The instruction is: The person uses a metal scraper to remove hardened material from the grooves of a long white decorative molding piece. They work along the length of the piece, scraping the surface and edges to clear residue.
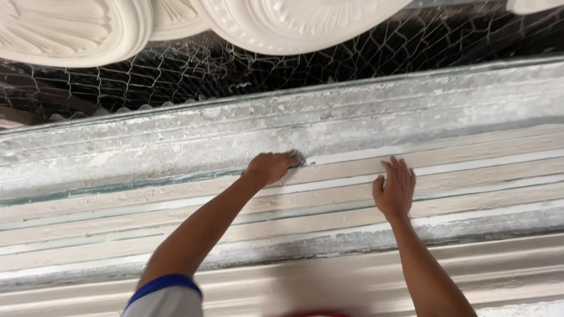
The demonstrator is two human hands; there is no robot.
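Currently: left hand point(271, 168) fingers curled tight on a small grey pad point(297, 158), pressed against the long ribbed moulding form point(176, 205) near its upper groove | right hand point(395, 189) flat on the ribs, fingers narrowly spread, holding nothing | white plaster medallions point(282, 20) on wire mesh point(194, 70) beyond.

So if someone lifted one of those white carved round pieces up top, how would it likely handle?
The white medallion looks like cast plaster, so probably stiff and fairly heavy for its size. Its thin carved relief and rim look brittle, likely to chip if knocked. Its dusty matte surface probably wouldn't be slippery.
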